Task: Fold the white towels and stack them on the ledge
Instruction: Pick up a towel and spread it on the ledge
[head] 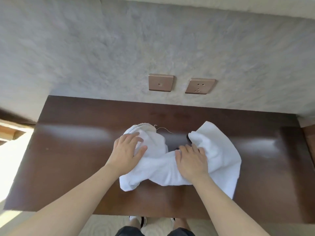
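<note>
Towel: we are working one white towel (163,164), which is lying crumpled in a loose U near the middle of the bench (68,150), slightly toward its front edge; one lobe is reaching toward the back edge on the left, a broader flap is spreading toward the right.
Left hand: our left hand (127,150) is resting flat on the left lobe, fingers spread and nearly straight, pressing rather than gripping.
Right hand: our right hand (191,163) is lying on the middle of the towel, fingers slightly bent over a ridge of cloth; we are judging it a light press, not a firm pinch.
Handling: we are expecting the towel to be light, soft and limp, so it is likely sliding a little on the glossy wood and holding no shape by itself.
Where to hold: we are judging the corners best, the right flap's far corner and the near-left corner, pulling them apart to flatten the cloth.
Loose thread: a thread (163,129) is trailing from the towel's frayed back edge and could be snagging.
Surroundings: two wall plates (161,82) are sitting on the wall behind the back edge, well apart from the towel.
Obstacles: we are seeing nothing on the bench blocking the spread.
</note>
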Demonstrator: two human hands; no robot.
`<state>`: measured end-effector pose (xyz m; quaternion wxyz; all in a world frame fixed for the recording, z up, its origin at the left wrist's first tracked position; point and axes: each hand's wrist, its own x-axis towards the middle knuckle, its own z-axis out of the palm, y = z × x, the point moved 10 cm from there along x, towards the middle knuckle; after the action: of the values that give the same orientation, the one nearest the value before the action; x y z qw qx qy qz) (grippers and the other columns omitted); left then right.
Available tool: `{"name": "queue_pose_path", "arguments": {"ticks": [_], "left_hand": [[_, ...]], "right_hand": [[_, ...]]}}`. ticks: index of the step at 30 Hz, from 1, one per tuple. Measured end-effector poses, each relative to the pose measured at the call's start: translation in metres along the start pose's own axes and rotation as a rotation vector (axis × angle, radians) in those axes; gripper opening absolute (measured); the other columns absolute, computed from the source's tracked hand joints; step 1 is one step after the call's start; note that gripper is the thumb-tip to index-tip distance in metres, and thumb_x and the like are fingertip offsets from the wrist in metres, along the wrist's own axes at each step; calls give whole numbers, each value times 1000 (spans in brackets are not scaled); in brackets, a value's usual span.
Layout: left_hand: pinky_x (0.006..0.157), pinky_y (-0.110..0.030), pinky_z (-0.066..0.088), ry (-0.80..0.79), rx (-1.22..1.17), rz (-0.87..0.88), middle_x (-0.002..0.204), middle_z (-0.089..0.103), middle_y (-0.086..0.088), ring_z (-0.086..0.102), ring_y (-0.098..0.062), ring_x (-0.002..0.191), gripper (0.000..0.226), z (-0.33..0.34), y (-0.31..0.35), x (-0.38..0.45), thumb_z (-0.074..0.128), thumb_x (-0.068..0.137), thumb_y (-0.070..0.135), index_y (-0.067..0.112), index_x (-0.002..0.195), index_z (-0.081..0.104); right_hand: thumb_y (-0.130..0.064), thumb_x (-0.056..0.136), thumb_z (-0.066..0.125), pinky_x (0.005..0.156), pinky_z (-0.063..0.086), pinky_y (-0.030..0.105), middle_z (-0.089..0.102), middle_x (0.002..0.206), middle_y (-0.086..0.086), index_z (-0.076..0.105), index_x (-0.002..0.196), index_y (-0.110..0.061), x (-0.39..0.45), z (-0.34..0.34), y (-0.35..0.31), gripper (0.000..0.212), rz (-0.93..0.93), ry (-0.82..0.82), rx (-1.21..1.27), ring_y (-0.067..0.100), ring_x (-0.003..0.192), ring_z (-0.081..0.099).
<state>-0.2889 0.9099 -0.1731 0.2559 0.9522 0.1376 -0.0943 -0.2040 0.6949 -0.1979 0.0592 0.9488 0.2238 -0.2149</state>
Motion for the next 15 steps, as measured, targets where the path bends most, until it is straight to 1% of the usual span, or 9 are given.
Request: {"name": "queue_pose_path", "arguments": {"ticks": [2,4,6,7,9,10,12,14,15], "left_hand": [[116,-42,18,54,-110,-166,157,34,11,25,-20,144,54,-3,-28,6,46,97,57,29,143,46],[117,-43,22,22,-272,-297,160,29,6,24,-23,146,69,6,-58,11,56,94,55,25,152,33],[112,-36,30,-48,-505,-378,157,33,3,33,-22,142,81,19,-77,11,63,91,55,23,155,26],[106,-34,36,-82,-623,-427,152,40,5,42,-20,136,81,27,-84,9,64,89,58,24,153,27],[94,-34,47,-130,-791,-526,132,57,8,57,-18,119,71,38,-93,3,64,84,65,27,140,42],[90,-35,51,-147,-817,-554,120,62,8,60,-18,113,63,41,-96,2,63,83,67,27,130,49],[85,-37,54,-196,-827,-569,108,63,7,63,-16,102,56,44,-99,2,61,80,70,27,114,56],[76,-33,52,-246,-844,-558,103,64,6,62,-13,93,48,46,-96,3,60,78,73,29,99,59],[75,-32,52,-269,-857,-557,102,66,6,63,-13,92,49,47,-94,3,60,76,75,30,95,59]], "right_hand": [[-41,105,20,105,29,42,62,128,-3,54,129,-23,7,-7,-4,45,54,-30,90,22,131,41],[-43,104,29,103,35,42,64,123,0,54,128,-19,17,-13,-22,42,90,-66,320,25,126,48],[-44,103,35,97,43,41,63,116,1,53,126,-18,23,-13,-44,39,102,-135,586,27,116,55],[-44,103,37,95,44,39,62,118,0,52,129,-19,26,-12,-57,39,97,-172,651,27,116,55],[-43,103,39,96,40,35,57,138,2,44,145,-19,35,-9,-75,48,91,-207,643,26,127,52],[-43,104,40,97,39,35,53,144,4,39,149,-18,40,-8,-79,52,106,-209,616,26,131,50],[-46,103,42,100,39,35,50,149,7,35,151,-16,49,-5,-84,57,155,-206,598,27,135,48],[-50,101,46,103,39,37,50,148,6,40,148,-17,58,-2,-92,58,184,-201,651,27,134,48],[-53,99,48,104,40,38,51,146,4,43,144,-18,62,-1,-98,57,183,-206,675,27,132,49]]}}
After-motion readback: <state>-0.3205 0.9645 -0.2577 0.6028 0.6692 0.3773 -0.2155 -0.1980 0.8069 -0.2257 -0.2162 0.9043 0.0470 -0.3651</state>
